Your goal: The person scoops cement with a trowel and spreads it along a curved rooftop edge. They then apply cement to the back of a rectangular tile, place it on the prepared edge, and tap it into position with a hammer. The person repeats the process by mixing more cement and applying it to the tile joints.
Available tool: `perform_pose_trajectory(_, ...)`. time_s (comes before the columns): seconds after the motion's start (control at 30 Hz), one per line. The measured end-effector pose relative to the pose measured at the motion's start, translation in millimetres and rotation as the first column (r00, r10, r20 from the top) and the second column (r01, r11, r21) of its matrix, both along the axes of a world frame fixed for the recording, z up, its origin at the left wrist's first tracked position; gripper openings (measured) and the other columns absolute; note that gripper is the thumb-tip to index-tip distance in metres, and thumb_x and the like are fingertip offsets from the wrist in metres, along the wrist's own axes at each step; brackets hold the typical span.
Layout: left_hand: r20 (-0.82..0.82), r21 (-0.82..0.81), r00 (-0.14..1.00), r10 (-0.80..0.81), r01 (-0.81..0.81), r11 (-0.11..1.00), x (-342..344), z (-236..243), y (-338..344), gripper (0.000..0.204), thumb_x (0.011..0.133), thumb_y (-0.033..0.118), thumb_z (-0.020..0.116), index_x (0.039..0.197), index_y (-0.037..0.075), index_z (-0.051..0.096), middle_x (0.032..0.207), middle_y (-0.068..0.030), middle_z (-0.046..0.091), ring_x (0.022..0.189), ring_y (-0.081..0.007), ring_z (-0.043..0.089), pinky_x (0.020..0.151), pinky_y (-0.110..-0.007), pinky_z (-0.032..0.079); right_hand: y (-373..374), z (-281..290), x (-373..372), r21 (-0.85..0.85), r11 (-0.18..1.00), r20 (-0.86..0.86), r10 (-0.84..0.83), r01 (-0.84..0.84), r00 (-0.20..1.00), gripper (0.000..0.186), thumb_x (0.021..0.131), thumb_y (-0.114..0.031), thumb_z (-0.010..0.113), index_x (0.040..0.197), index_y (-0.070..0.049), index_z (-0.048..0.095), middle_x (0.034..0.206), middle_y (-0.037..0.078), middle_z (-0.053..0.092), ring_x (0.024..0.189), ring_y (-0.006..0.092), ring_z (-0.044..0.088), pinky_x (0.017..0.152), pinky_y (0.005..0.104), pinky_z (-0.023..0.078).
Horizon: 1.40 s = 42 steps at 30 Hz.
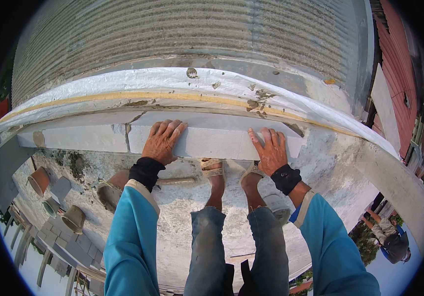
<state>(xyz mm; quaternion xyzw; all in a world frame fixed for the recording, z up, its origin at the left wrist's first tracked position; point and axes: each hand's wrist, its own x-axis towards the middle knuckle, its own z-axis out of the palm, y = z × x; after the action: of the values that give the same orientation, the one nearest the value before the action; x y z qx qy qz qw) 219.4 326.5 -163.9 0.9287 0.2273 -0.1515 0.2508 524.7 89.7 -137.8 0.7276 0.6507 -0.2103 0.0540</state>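
A long pale grey concrete block (217,138) lies along the top of a low wall in front of me. My left hand (162,140) grips it near its left end, fingers curled over the upper edge. Toward the right end, my right hand (271,150) grips the same block, its fingers over the top edge and the thumb side against the near face. Another pale block (81,137) sits in line on the left, with a narrow grey mortar joint (127,135) between the two. What lies under the gripped block is hidden.
Beyond the wall run white sheeting (182,79), a yellowish strip (162,95) and corrugated roofing (182,29). Buckets (39,181), a tipped bucket (109,193) and stacked grey blocks (69,241) stand at left. A whitish pail (278,207) is beside my leg. Another person (389,239) is at far right.
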Motion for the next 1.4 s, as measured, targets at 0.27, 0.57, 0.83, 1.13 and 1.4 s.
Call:
perform_pose_trajectory(0.27,-0.059,0.003,0.998,-0.012,0.012,1.000,5.4,4.9,0.2,0.117,0.046,0.015,0.097,0.149,0.017,0.040,0.146,-0.0083,0.047,0.137,-0.0317,0.043,0.119,-0.048,0.030,-6.2,-4.7,-0.4,-0.017,1.000,-0.010,-0.003,0.002,1.000,0.091,0.080,-0.004,0.067,0.161,-0.024,0.032,0.139,0.021,0.045,0.129,0.0407,0.043,0.111,0.0597,0.027)
perform_pose_trajectory(0.57,-0.009,-0.008,1.000,-0.011,0.010,1.000,7.3,5.5,3.4,0.118,0.042,0.013,0.096,0.147,0.015,0.042,0.145,-0.0099,0.049,0.135,-0.0356,0.043,0.116,-0.049,0.032,-11.4,-10.2,-1.0,0.021,1.000,0.011,0.003,-0.003,1.000,0.092,0.081,-0.006,0.069,0.162,-0.025,0.029,0.140,0.023,0.047,0.128,0.0418,0.044,0.111,0.0613,0.027)
perform_pose_trajectory(0.83,-0.041,0.032,0.999,-0.018,0.020,0.999,11.5,6.4,1.3,0.117,0.047,0.015,0.095,0.150,0.015,0.040,0.147,-0.0100,0.046,0.136,-0.0328,0.043,0.117,-0.048,0.031,-8.9,-13.8,-3.9,0.029,0.999,0.046,-0.028,0.027,0.999,0.093,0.082,-0.006,0.068,0.163,-0.024,0.026,0.142,0.023,0.046,0.132,0.0430,0.042,0.114,0.0627,0.024)
perform_pose_trajectory(1.13,-0.090,0.030,0.986,-0.139,0.142,0.989,-15.3,12.4,20.5,0.100,0.078,0.040,0.081,0.160,0.019,0.029,0.159,-0.0112,0.039,0.148,-0.0342,0.033,0.127,-0.051,0.021,-32.0,-13.6,61.4,0.184,0.921,-0.294,-0.283,0.344,0.913,0.084,0.085,-0.039,0.079,0.152,-0.006,0.042,0.141,0.023,0.051,0.134,0.0411,0.047,0.112,0.0548,0.034)
perform_pose_trajectory(1.4,0.002,0.288,0.997,-0.076,0.072,0.955,-39.6,-25.1,12.9,0.106,0.077,0.073,0.071,0.161,0.024,0.030,0.159,-0.0112,0.041,0.148,-0.0363,0.035,0.125,-0.058,0.021,-85.0,-25.1,128.7,0.262,0.800,-0.048,-0.547,0.539,0.836,0.066,0.093,-0.036,0.070,0.147,-0.004,0.049,0.133,0.028,0.059,0.123,0.0430,0.059,0.106,0.0485,0.047)
